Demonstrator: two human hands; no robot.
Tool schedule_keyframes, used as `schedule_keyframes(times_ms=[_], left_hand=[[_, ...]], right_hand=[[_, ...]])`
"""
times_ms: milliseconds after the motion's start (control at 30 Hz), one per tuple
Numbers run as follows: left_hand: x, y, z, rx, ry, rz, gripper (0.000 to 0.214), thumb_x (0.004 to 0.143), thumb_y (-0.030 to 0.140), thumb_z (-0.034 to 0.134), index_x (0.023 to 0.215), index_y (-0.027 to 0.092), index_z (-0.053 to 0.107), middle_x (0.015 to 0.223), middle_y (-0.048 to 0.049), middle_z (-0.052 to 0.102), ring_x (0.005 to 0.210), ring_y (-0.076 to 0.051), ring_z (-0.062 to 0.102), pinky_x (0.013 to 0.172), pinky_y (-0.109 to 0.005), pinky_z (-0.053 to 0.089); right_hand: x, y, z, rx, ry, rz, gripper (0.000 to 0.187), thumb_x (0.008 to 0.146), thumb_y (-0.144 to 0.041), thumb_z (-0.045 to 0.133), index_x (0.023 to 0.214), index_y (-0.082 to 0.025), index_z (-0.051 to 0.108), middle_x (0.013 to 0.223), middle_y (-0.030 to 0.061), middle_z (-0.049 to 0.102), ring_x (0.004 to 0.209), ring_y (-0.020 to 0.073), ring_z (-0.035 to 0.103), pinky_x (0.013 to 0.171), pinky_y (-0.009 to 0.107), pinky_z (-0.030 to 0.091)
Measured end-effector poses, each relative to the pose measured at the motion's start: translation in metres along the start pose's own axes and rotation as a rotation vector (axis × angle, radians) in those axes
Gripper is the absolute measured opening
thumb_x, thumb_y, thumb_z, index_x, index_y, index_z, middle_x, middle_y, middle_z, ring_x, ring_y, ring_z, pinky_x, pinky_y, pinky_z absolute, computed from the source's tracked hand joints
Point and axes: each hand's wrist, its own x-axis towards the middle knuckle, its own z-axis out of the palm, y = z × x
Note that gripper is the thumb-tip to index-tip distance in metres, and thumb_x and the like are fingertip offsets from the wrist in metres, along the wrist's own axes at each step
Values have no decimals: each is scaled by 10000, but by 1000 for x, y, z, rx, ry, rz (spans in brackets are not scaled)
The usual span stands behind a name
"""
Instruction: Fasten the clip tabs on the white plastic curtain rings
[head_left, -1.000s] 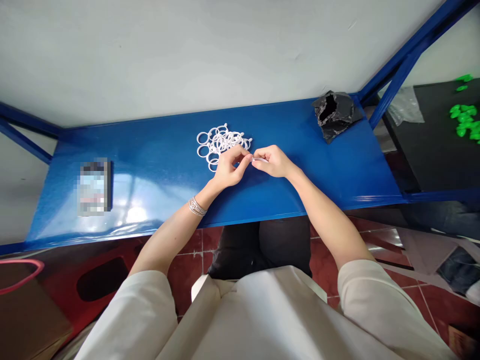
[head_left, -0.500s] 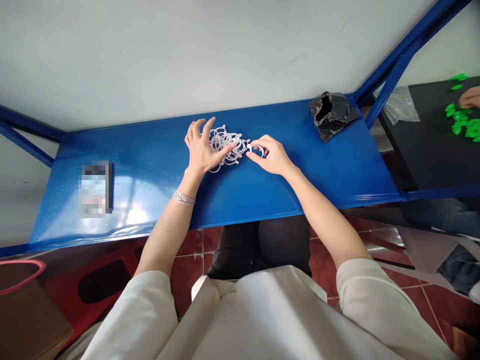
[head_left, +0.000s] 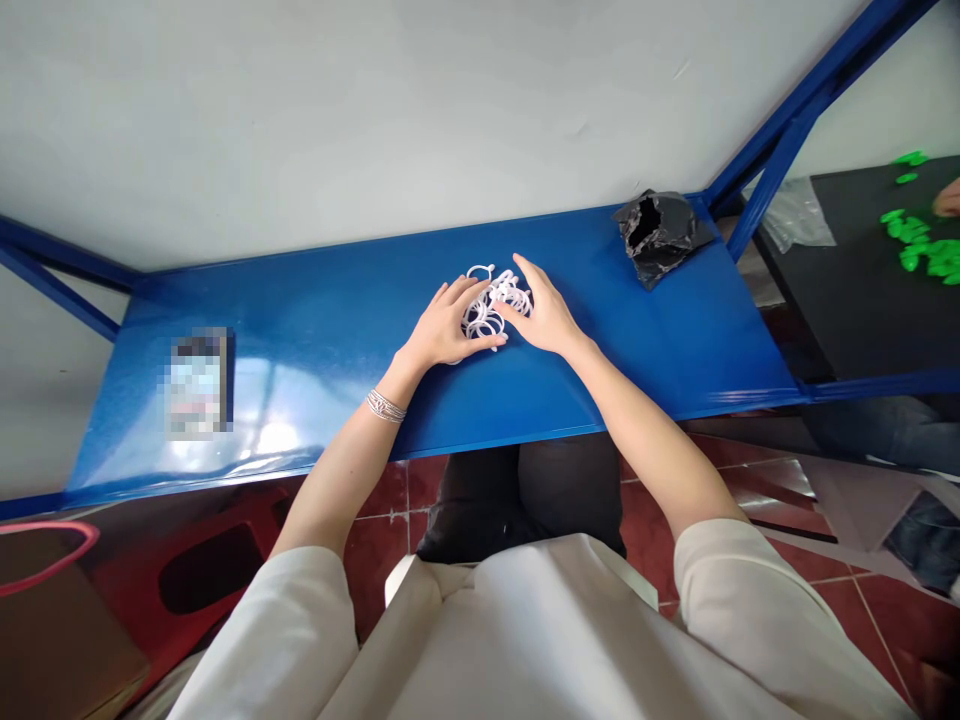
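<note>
A small heap of white plastic rings (head_left: 491, 312) sits near the middle of the blue metal desk (head_left: 315, 375), somewhat closer to its back edge than its front edge. The rings are tangled together and lie between the person's hands.

The left hand (head_left: 444, 325) rests against the heap's left side, with its fingers over the rings and its thumb along the lower edge. The right hand (head_left: 544, 315) touches the right side, with its fingers spread and its thumb against the rings. Neither grip is clenched: both hands are relaxed and open around the heap, and no single ring is clearly held.

A silver bracelet (head_left: 386, 406) circles the left wrist. A crumpled black plastic bag (head_left: 660, 232) stands near the desk's back right corner. A flat pixelated object (head_left: 199, 385) lies towards the left end. Beyond the right end, another person's hand (head_left: 949, 198) is beside green pieces (head_left: 915, 240) on a black table (head_left: 847, 300).
</note>
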Motion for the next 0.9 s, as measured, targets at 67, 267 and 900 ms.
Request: schedule_keyframes(times_ms=[67,267,900], left_hand=[[0,8,6,-17,-21,49,1187,861,995,664,1742,218,494,1789,-211,524,1733,-460,410,1449,-719,265],[0,18,26,-70,3,180,1123,896,933,704,1692,156,544,1736,-258,568,1677,-452,503,1406,-688,399],[-4,15,2,-196,1,163,1338,706,963,849,1784,282,443,1801,-212,499,1719,-500,409,1411,-713,368]], right_hand=[[0,-1,-1,9,-16,-7,941,1045,-629,704,1820,-201,385,1872,165,411,1753,385,373,1426,592,365],[-1,-10,-5,-80,-154,-35,803,1063,-622,693,1725,-188,563,1807,173,520,1726,401,419,1430,623,321],[0,-1,-35,-163,19,23,380,1006,-553,799,1202,-235,867,1501,170,735,1406,451,672,1235,721,476]])
